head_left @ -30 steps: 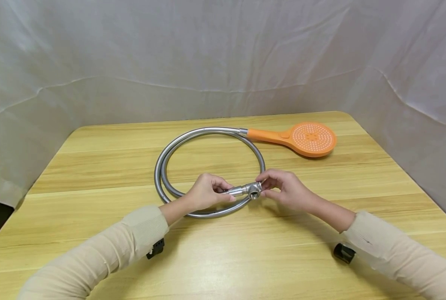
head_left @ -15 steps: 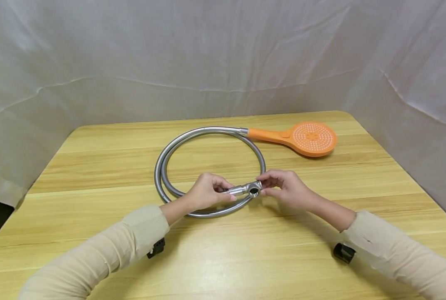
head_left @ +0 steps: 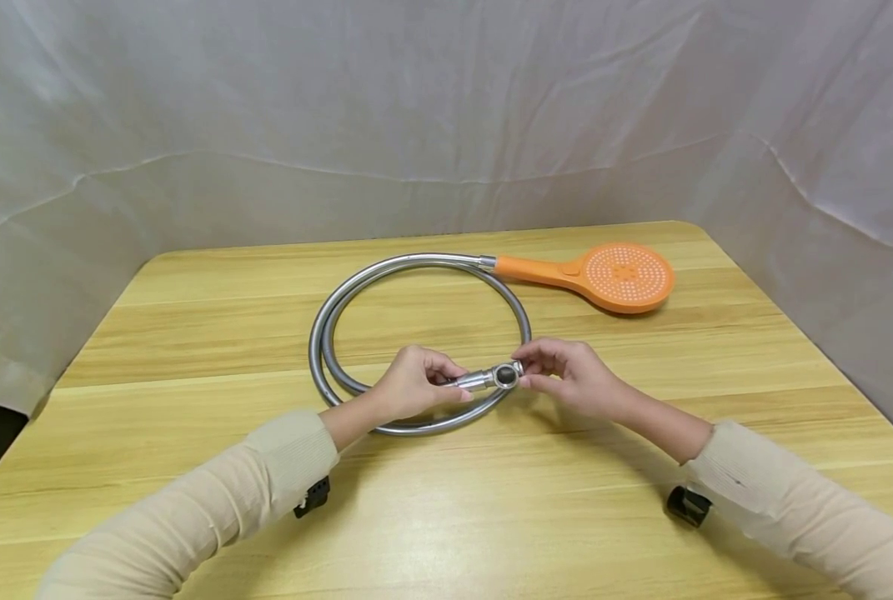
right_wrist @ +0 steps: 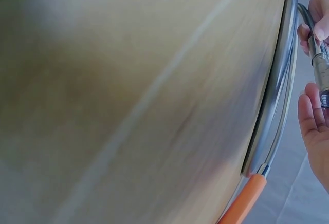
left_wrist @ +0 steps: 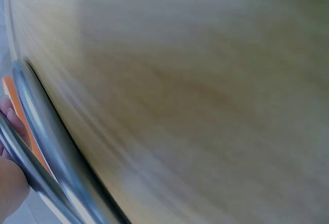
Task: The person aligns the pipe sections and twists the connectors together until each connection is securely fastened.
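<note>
In the head view, my left hand (head_left: 408, 383) pinches the end nut (head_left: 472, 382) of a chrome shower hose (head_left: 317, 354) between thumb and fingers. A short metal tee fitting (head_left: 505, 376) sits in line against that nut, its round side opening facing up at the camera. From the right, the thumb and forefinger of my right hand (head_left: 574, 379) pinch the fitting's far end. Those right fingers (right_wrist: 307, 113) lie alongside the fitting in the right wrist view. The left wrist view catches only part of the left hand, round the hose.
The hose lies coiled on the wooden table (head_left: 191, 333). Its other end joins an orange hand shower (head_left: 626, 277), spray face up, at the back right. A pale cloth (head_left: 416, 100) hangs behind and at both sides of the table.
The tee fitting has turned about its long axis, so its side opening has swung from facing low toward the front to facing up. Both hands stay in nearly the same place.
</note>
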`<state>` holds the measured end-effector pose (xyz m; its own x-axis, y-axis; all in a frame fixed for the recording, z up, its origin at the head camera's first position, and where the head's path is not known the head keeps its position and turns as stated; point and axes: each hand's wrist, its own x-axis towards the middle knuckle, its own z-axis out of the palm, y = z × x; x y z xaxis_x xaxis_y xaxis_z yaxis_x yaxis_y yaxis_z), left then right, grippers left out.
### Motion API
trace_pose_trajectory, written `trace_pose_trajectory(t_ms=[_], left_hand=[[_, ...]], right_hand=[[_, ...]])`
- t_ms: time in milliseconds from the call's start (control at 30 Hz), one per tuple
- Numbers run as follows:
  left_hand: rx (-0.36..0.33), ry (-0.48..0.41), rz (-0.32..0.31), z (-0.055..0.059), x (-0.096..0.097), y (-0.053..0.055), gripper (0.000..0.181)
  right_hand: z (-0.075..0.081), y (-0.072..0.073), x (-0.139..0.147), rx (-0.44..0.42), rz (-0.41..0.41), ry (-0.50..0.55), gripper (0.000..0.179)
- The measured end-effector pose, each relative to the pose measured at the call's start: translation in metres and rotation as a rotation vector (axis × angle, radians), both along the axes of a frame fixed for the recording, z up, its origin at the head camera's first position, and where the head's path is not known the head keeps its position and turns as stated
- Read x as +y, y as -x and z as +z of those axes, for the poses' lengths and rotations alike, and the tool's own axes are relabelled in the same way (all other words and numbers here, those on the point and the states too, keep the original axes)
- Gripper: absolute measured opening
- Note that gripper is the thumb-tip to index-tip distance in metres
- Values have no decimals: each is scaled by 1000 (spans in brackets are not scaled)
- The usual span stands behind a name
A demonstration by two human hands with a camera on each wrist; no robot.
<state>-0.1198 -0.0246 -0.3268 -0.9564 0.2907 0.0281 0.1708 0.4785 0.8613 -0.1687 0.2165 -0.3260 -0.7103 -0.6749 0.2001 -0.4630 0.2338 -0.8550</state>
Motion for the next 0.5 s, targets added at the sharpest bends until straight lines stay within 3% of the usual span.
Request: trace_pose_trajectory(t_ms=[233,500], left_hand=[[2,8,1,0,0,0,17],[-11,6,3,1,0,-1,17]], right_hand=[[0,0,-1,-37,-20,-37,28],[3,1,-2,-152,-20,-56,26]])
